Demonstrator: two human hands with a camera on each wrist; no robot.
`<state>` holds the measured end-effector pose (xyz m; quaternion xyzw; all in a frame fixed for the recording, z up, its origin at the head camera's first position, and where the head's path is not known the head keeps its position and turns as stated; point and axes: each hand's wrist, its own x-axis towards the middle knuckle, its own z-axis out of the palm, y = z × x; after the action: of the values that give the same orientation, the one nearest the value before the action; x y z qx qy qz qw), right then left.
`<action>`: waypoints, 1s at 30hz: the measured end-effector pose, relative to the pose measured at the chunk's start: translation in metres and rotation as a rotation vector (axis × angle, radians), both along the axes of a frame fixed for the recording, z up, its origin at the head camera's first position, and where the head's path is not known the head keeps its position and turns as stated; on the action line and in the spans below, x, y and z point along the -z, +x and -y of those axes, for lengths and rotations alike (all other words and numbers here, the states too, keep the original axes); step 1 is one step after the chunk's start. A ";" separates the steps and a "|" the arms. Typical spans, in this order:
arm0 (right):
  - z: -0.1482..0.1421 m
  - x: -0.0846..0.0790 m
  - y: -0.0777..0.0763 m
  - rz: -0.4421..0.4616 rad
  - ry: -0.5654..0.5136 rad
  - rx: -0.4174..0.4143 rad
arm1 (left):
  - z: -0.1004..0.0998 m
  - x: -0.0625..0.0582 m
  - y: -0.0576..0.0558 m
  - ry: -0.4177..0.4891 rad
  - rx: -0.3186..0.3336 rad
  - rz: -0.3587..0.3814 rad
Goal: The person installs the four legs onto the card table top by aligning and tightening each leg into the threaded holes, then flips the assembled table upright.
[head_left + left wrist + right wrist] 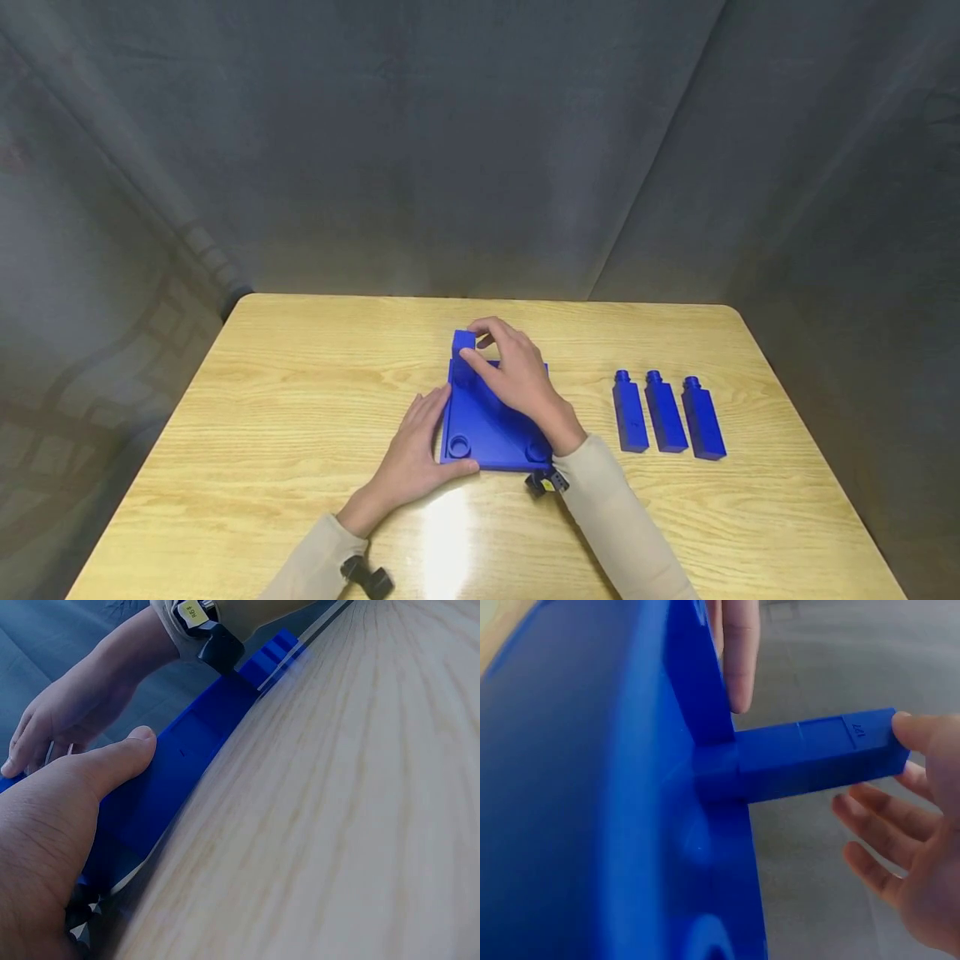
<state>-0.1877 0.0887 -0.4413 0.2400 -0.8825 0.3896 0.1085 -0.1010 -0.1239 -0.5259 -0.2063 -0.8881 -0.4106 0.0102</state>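
Observation:
A blue square panel [487,425] with a raised rim and round corner sockets lies on the table. A blue square leg [810,757] stands upright at its far left corner, its lower end hidden in the socket there. My right hand [517,375] pinches the leg's top end between thumb and fingertips, the other fingers spread in the right wrist view. Around the panel's near left corner, my left hand [408,462] rests with straight fingers along the left side. Its thumb [124,761] lies against the near edge.
Three blue legs with threaded necks lie side by side on the right of the wooden table [300,375]: a left one [631,417], a middle one [666,417] and a right one [703,423]. A dark grey curtain [450,167] hangs behind the table.

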 end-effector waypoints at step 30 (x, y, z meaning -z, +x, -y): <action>-0.003 0.004 -0.002 -0.027 0.040 -0.057 | -0.001 0.002 -0.002 0.005 -0.003 -0.004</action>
<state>-0.1901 0.0918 -0.4449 0.2724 -0.8814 0.3716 0.1043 -0.1027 -0.1231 -0.5279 -0.2057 -0.8873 -0.4125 0.0131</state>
